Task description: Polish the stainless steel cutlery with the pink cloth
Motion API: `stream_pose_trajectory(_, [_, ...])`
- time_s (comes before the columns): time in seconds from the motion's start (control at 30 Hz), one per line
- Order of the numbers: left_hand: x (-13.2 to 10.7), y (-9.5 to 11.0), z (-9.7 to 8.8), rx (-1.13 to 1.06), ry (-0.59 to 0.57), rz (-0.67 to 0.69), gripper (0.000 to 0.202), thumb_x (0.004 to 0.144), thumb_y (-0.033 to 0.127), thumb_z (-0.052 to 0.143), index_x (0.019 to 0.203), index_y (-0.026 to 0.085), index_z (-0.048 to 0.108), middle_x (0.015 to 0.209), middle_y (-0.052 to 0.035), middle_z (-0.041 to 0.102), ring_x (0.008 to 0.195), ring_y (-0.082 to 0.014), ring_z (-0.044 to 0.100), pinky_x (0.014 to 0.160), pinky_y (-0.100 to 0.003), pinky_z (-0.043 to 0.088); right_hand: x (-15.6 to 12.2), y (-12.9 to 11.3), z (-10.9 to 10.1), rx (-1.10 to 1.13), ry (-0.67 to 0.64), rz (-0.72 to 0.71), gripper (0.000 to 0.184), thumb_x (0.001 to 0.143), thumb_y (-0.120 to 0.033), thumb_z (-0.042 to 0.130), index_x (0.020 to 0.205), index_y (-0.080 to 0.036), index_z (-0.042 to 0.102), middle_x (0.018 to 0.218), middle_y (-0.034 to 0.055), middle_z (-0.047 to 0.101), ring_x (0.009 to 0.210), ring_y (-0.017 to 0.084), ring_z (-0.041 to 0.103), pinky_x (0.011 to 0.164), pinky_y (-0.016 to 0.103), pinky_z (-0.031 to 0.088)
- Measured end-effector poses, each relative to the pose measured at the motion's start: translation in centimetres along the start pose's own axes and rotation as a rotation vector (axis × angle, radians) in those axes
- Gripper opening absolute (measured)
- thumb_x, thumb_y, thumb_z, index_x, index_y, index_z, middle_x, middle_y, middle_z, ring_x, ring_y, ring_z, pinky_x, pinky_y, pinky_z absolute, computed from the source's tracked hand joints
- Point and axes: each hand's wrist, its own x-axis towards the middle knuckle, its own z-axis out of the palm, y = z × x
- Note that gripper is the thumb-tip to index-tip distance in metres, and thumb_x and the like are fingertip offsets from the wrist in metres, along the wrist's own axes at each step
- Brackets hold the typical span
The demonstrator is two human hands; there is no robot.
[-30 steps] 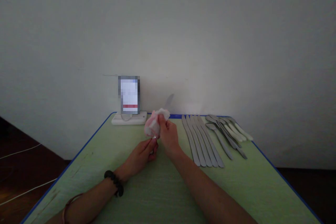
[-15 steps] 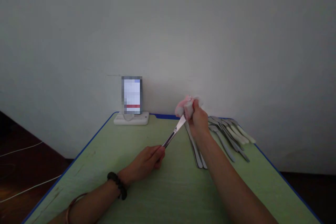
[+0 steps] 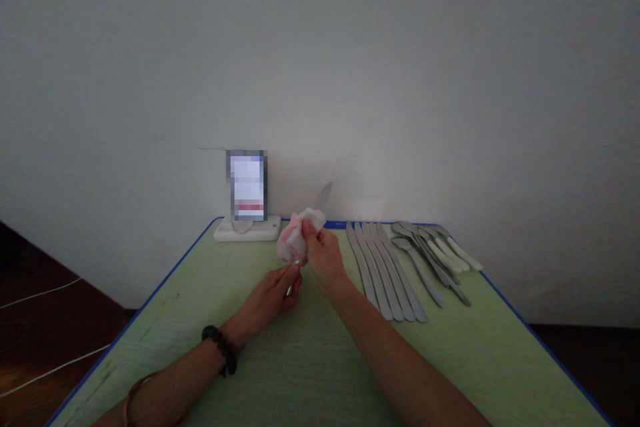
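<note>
My left hand [image 3: 274, 292] is closed round the handle end of a steel table knife [image 3: 324, 195], which points up and away towards the wall. My right hand [image 3: 324, 255] is closed on a crumpled pink and white cloth [image 3: 296, 239] that wraps the knife just above my left fingers. Only the blade tip shows beyond the cloth. Both hands are over the middle of the green table [image 3: 310, 360].
A row of several knives [image 3: 385, 268] lies to the right of my hands, with a bunch of spoons [image 3: 433, 250] further right. A blurred screen on a white stand [image 3: 247, 227] is at the table's far edge by the wall. White cables [image 3: 45, 290] lie on the dark floor at left.
Half a second ago the cloth was up at the blade tip, out to the right. My right hand has slid it back down the knife to my left hand.
</note>
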Motion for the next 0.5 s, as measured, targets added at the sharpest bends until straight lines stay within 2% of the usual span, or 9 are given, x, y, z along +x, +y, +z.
stream_pose_trajectory(0.13, [0.0,0.3,-0.6,-0.289,-0.129,-0.066,0.045,0.083,0.059,0.04,0.074,0.017,0.05,0.045,0.0083,0.03,0.041,-0.0082,0.026,0.043,-0.022,0.019,0.9,-1.7,-0.8,0.318,-0.102,0.034,0.041,0.068,-0.058,0.061,0.066,-0.018,0.055,0.057,-0.0029,0.051,0.051,0.009,0.04,0.049,0.022,0.032])
stream_pose_trajectory(0.2, [-0.2,0.6,-0.9,-0.434,-0.218,-0.132,0.041,0.08,0.058,0.045,0.076,0.017,0.05,0.046,0.008,0.031,0.041,-0.0082,0.028,0.043,-0.022,0.02,1.2,-2.6,-1.0,0.453,-0.152,0.053,0.039,0.065,-0.057,0.064,0.066,-0.019,0.053,0.057,-0.0038,0.05,0.05,0.009,0.038,0.048,0.022,0.032])
stream_pose_trajectory(0.33, [-0.7,1.1,-1.0,-0.569,-0.358,-0.207,0.04,0.074,0.055,0.06,0.073,0.018,0.044,0.052,0.009,0.028,0.042,-0.0057,0.028,0.042,-0.02,0.018,0.9,-2.7,-0.7,0.494,-0.169,0.094,0.041,0.065,-0.058,0.063,0.062,-0.02,0.048,0.053,-0.0049,0.044,0.046,0.008,0.032,0.044,0.022,0.027])
stream_pose_trajectory(0.4, [-0.7,0.8,-0.9,-0.541,-0.346,-0.189,0.042,0.074,0.054,0.062,0.071,0.019,0.04,0.055,0.0093,0.026,0.043,-0.0042,0.025,0.04,-0.018,0.015,0.3,-1.8,-0.1,0.418,-0.145,0.085,0.043,0.068,-0.06,0.059,0.062,-0.019,0.048,0.053,-0.0048,0.044,0.046,0.008,0.032,0.045,0.022,0.027])
stream_pose_trajectory(0.5, [-0.5,0.0,-0.7,-0.466,-0.234,-0.169,0.046,0.074,0.058,0.061,0.069,0.02,0.035,0.056,0.0102,0.026,0.042,-0.0032,0.02,0.039,-0.018,0.012,-0.5,-0.1,0.9,0.247,-0.13,0.066,0.043,0.072,-0.06,0.055,0.065,-0.018,0.051,0.056,-0.0035,0.047,0.05,0.009,0.037,0.047,0.023,0.029])
